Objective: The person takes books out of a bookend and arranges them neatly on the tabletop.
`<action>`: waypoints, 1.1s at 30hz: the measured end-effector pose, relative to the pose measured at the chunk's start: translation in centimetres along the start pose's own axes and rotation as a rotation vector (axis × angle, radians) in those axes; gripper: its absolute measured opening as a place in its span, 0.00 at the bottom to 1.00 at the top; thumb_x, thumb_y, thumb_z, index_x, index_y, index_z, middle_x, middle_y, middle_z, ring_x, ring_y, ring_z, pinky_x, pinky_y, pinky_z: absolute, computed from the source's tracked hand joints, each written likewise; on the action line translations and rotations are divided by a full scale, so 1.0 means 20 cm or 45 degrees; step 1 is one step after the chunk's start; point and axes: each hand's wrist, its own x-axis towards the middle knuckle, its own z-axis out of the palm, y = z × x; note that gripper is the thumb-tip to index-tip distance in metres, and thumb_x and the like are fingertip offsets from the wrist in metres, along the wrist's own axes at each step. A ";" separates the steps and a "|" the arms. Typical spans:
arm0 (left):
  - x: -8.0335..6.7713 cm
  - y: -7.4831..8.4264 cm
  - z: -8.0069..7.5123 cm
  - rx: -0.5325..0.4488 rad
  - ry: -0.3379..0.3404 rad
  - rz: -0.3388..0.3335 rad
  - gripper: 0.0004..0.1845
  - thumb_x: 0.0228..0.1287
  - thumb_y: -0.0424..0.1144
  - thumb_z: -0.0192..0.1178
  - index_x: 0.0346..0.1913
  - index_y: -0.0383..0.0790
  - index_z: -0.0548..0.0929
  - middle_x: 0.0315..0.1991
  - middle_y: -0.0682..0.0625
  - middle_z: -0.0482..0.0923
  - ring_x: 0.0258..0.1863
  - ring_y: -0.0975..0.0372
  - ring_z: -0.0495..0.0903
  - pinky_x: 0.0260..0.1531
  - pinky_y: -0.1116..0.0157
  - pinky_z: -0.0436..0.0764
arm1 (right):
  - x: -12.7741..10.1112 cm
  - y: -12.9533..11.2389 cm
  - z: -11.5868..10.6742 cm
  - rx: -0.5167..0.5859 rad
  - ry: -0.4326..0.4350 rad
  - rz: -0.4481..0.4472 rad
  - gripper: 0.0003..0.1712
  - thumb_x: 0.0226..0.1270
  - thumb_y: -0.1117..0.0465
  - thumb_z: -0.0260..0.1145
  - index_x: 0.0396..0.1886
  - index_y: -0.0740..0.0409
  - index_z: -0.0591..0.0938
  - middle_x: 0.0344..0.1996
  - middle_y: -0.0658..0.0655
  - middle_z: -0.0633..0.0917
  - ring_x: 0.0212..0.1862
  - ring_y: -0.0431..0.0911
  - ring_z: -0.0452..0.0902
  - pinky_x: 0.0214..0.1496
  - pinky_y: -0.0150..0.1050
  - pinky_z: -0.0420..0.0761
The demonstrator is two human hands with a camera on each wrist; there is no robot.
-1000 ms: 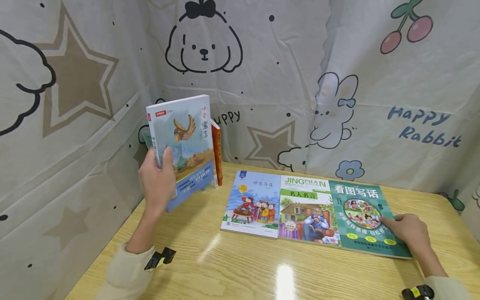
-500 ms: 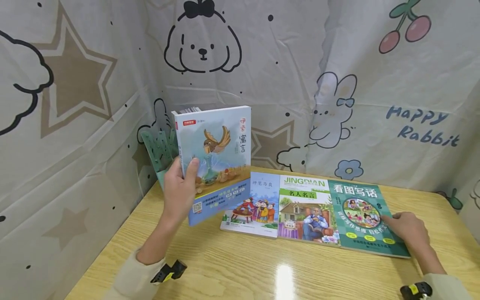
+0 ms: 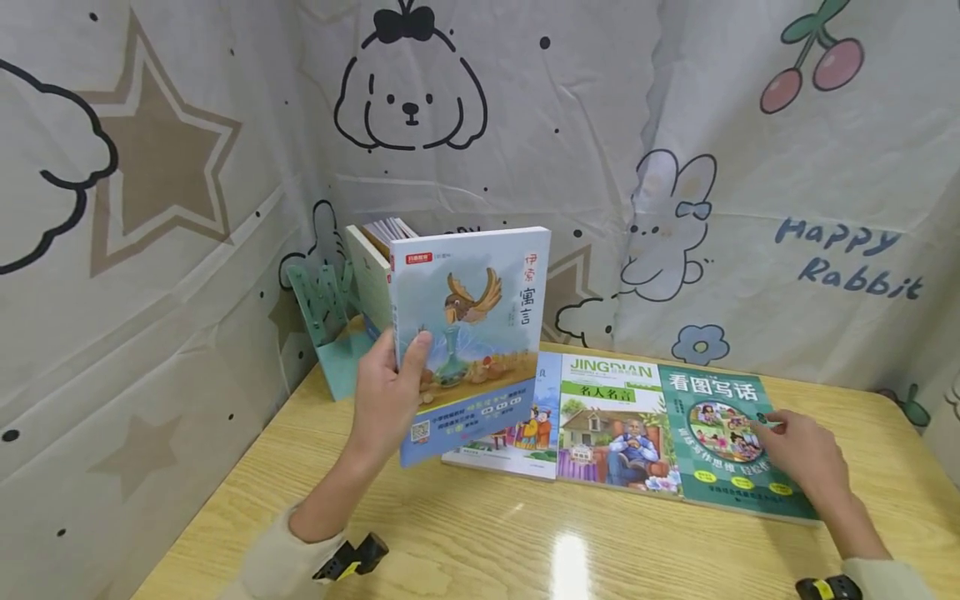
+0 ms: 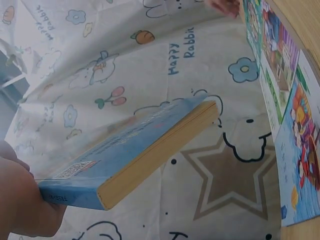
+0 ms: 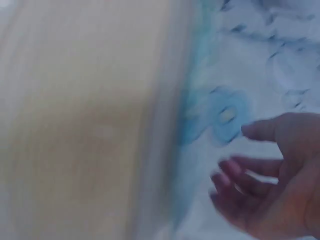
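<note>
My left hand grips the spine edge of a paperback book with a bird on its cover, thumb on the front. The book is upright, raised above the table; in the left wrist view its blue lower part and page edges show. Three books lie side by side: a blue one, partly hidden by the held book, a white-and-green one and a dark green one. Over the green book's right edge is my right hand; the right wrist view shows its loosely bent fingers holding nothing.
Behind the held book, a green bookend stands at the table's back left, with upright books beside it, partly hidden. A patterned cloth hangs along the back and left of the wooden table.
My left hand has carried the bird book rightward and nearer, away from the upright books, so it now covers part of the blue book. My right hand has risen slightly from the green book.
</note>
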 end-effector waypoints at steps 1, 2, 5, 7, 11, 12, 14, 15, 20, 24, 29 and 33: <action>0.00 0.00 0.01 -0.017 -0.014 -0.006 0.14 0.79 0.40 0.51 0.51 0.30 0.78 0.29 0.41 0.79 0.21 0.60 0.73 0.19 0.67 0.76 | -0.01 -0.05 0.00 0.051 0.008 -0.090 0.33 0.76 0.50 0.59 0.59 0.79 0.73 0.50 0.79 0.78 0.43 0.65 0.78 0.38 0.56 0.80; -0.01 0.01 0.02 -0.023 -0.024 -0.007 0.14 0.79 0.39 0.51 0.51 0.30 0.78 0.29 0.41 0.79 0.21 0.59 0.73 0.19 0.67 0.77 | -0.03 -0.10 0.00 0.113 0.009 -0.182 0.32 0.76 0.49 0.59 0.59 0.77 0.75 0.50 0.77 0.80 0.45 0.65 0.78 0.41 0.57 0.80; -0.03 0.02 0.06 -0.022 -0.054 -0.013 0.13 0.79 0.39 0.52 0.49 0.30 0.78 0.27 0.42 0.78 0.21 0.60 0.73 0.19 0.67 0.76 | -0.10 -0.28 0.00 0.289 -0.010 -0.434 0.28 0.77 0.50 0.60 0.60 0.71 0.78 0.51 0.71 0.83 0.51 0.64 0.80 0.45 0.52 0.84; -0.05 0.02 0.08 -0.032 -0.088 -0.019 0.12 0.79 0.38 0.52 0.47 0.30 0.78 0.25 0.43 0.75 0.20 0.61 0.71 0.18 0.68 0.73 | -0.15 -0.40 0.00 0.449 -0.101 -0.544 0.28 0.77 0.51 0.59 0.64 0.69 0.75 0.54 0.69 0.82 0.55 0.62 0.80 0.49 0.43 0.83; -0.09 0.03 0.12 -0.063 -0.168 0.000 0.10 0.79 0.36 0.51 0.44 0.31 0.77 0.20 0.47 0.69 0.17 0.63 0.66 0.16 0.69 0.69 | -0.25 -0.58 0.01 0.775 -0.268 -0.644 0.28 0.79 0.56 0.58 0.70 0.66 0.70 0.60 0.65 0.79 0.58 0.48 0.79 0.51 0.30 0.78; -0.09 0.03 0.13 -0.079 -0.190 0.010 0.09 0.79 0.36 0.51 0.44 0.31 0.76 0.19 0.48 0.68 0.17 0.64 0.65 0.16 0.69 0.68 | -0.27 -0.62 0.01 0.859 -0.302 -0.659 0.28 0.79 0.57 0.58 0.71 0.66 0.69 0.61 0.66 0.78 0.58 0.45 0.79 0.53 0.30 0.78; -0.10 0.04 0.15 -0.106 -0.227 0.031 0.09 0.79 0.35 0.50 0.44 0.32 0.76 0.18 0.49 0.65 0.16 0.65 0.63 0.16 0.69 0.67 | -0.29 -0.69 0.02 1.005 -0.354 -0.686 0.28 0.79 0.60 0.57 0.72 0.66 0.66 0.63 0.68 0.76 0.58 0.42 0.79 0.55 0.33 0.78; -0.11 0.04 0.16 -0.120 -0.238 0.040 0.08 0.79 0.35 0.50 0.44 0.32 0.76 0.18 0.50 0.64 0.16 0.65 0.62 0.16 0.69 0.66 | -0.30 -0.71 0.02 1.062 -0.374 -0.701 0.28 0.79 0.61 0.57 0.73 0.67 0.65 0.64 0.69 0.75 0.58 0.42 0.79 0.55 0.34 0.78; -0.13 0.05 0.20 -0.176 -0.293 0.041 0.09 0.79 0.34 0.49 0.41 0.31 0.74 0.16 0.52 0.60 0.14 0.66 0.58 0.15 0.70 0.63 | -0.31 -0.82 0.04 1.146 -0.419 -0.730 0.32 0.77 0.62 0.59 0.75 0.67 0.61 0.67 0.69 0.71 0.62 0.42 0.75 0.57 0.36 0.77; -0.15 0.05 0.23 -0.197 -0.333 0.020 0.09 0.80 0.34 0.48 0.45 0.29 0.75 0.18 0.50 0.63 0.16 0.65 0.61 0.16 0.70 0.66 | -0.31 -0.87 0.06 1.148 -0.438 -0.760 0.31 0.77 0.63 0.59 0.74 0.69 0.62 0.63 0.70 0.75 0.59 0.45 0.78 0.55 0.38 0.79; -0.16 0.04 0.24 -0.227 -0.356 -0.012 0.09 0.79 0.33 0.49 0.49 0.29 0.75 0.20 0.48 0.67 0.17 0.64 0.64 0.18 0.69 0.69 | -0.32 -0.87 0.08 1.198 -0.399 -0.809 0.24 0.76 0.66 0.59 0.67 0.72 0.71 0.53 0.62 0.84 0.51 0.49 0.84 0.50 0.42 0.83; -0.16 0.03 0.25 -0.275 -0.380 -0.035 0.10 0.80 0.34 0.48 0.50 0.30 0.75 0.21 0.47 0.68 0.18 0.63 0.66 0.18 0.69 0.72 | -0.32 -0.85 0.09 1.271 -0.352 -0.830 0.20 0.76 0.68 0.59 0.63 0.73 0.75 0.49 0.54 0.87 0.48 0.49 0.85 0.47 0.45 0.85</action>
